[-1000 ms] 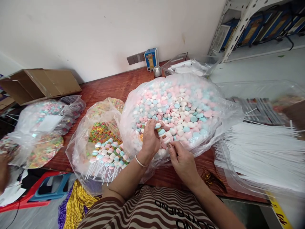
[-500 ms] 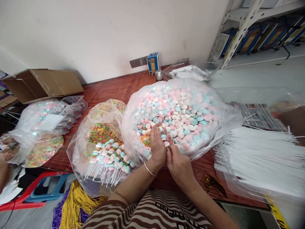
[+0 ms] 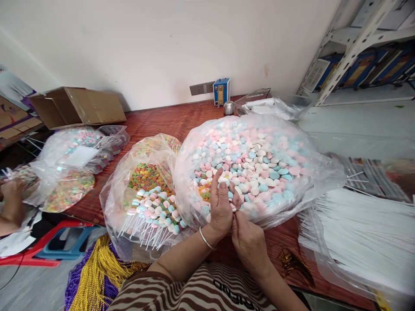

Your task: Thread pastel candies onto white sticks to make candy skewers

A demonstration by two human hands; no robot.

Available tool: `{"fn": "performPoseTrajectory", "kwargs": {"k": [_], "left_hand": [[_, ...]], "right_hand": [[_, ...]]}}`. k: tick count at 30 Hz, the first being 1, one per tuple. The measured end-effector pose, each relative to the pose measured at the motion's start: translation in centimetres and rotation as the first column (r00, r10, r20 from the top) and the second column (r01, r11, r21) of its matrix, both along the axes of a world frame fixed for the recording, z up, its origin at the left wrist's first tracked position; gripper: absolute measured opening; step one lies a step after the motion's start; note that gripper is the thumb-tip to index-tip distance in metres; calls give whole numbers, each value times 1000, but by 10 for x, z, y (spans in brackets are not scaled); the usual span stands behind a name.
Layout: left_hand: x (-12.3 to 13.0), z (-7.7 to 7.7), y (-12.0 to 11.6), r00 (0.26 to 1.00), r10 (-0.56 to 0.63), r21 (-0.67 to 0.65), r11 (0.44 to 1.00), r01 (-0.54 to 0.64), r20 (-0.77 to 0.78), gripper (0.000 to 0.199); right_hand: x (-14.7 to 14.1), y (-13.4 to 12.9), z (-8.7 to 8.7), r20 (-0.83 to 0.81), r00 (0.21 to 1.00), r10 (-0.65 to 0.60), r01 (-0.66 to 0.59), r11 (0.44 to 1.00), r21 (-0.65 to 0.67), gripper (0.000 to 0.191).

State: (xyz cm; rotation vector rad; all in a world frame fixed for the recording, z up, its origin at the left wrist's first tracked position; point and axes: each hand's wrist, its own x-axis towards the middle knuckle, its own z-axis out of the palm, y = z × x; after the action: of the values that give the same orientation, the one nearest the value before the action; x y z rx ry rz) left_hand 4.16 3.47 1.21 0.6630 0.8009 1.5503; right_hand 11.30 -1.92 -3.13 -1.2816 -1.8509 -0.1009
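Note:
My left hand (image 3: 221,207), with a bangle at the wrist, is cupped palm-up around a few pastel disc pieces (image 3: 223,180) in white and blue. Its thumb and fingers curl over them. Just below, my right hand (image 3: 248,235) is closed in a pinch against the left palm, by a pinkish-white disc. What its fingertips hold is hidden. Both hands are at the near edge of a big clear plastic bag (image 3: 327,170) full of pink, white and blue discs (image 3: 256,168). Left of it, white sticks topped with such discs (image 3: 155,211) lie on a bag of colourful small rings (image 3: 145,175).
White sticks (image 3: 359,233) fill a clear bin at right. A blue device (image 3: 221,92) and metal cup (image 3: 228,108) stand by the wall. A cardboard box (image 3: 100,108) is at back left. Another person's hand (image 3: 13,198) works at far left. Purple and gold bead strands (image 3: 97,272) hang below.
The whole scene has shifted right in view as the head turned slightly left. My hands stay together at the bag; the left thumb sits a little further over the discs.

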Motion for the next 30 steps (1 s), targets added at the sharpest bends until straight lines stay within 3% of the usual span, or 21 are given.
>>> {"fn": "performPoseTrajectory", "kwargs": {"k": [7,13,16,20,24,26,30], "left_hand": [[-7,0,-3,1000,19,-14,1000,-19,6,60],[-24,5,-7,974,-113,-8,993,117,195,73],[-31,6,-13,964,-157,-4,987,162,214,65],[-38,2,-21,975,-170,-32,984,176,146,46],[-45,-6,-27,990,-139,16,990,139,31,60],[-49,-10,-29,993,-116,60,991,118,-37,65],[-55,-14,-32,989,-62,135,988,81,-135,64]], "right_hand": [[-4,1,4,-49,998,45,-46,999,-10,34],[-3,-2,6,-298,950,95,-160,966,-202,27],[-4,-5,7,-423,901,97,-246,917,-314,28],[-11,-10,10,-604,790,110,-423,811,-404,33],[-16,-12,10,-678,728,101,-532,708,-465,34],[-17,-12,9,-641,760,109,-509,714,-481,32],[-17,-10,6,-563,813,145,-441,786,-434,25]]}}
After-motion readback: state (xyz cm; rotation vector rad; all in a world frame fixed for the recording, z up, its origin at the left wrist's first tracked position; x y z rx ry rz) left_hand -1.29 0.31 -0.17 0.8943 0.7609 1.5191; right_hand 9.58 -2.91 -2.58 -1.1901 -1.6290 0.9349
